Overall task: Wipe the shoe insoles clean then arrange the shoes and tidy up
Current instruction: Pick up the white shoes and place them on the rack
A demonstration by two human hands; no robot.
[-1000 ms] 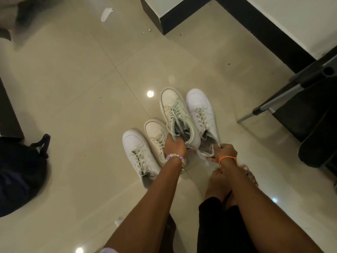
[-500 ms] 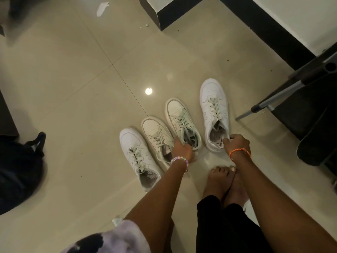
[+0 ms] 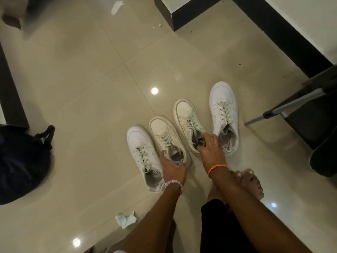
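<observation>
Several pale sneakers stand in a row on the tiled floor, toes pointing away from me. My left hand (image 3: 173, 168) grips the heel of the second cream shoe (image 3: 165, 136), between it and the leftmost white shoe (image 3: 141, 150). My right hand (image 3: 209, 148) holds the opening of the third cream shoe (image 3: 186, 115), fingers inside its collar. The rightmost white shoe (image 3: 223, 108) stands free beside that hand. A crumpled white wipe (image 3: 125, 220) lies on the floor near my left arm.
A dark bag (image 3: 21, 165) sits at the left. A metal tripod leg (image 3: 284, 108) and dark objects crowd the right. A black-based wall corner (image 3: 184, 13) is ahead. My bare feet (image 3: 249, 181) rest under my right arm. A scrap of paper (image 3: 116, 7) lies far back.
My right hand left the rightmost white shoe and took the third shoe's opening. My left hand shifted from the third shoe to the second shoe's heel. The shoes now stand more evenly spaced.
</observation>
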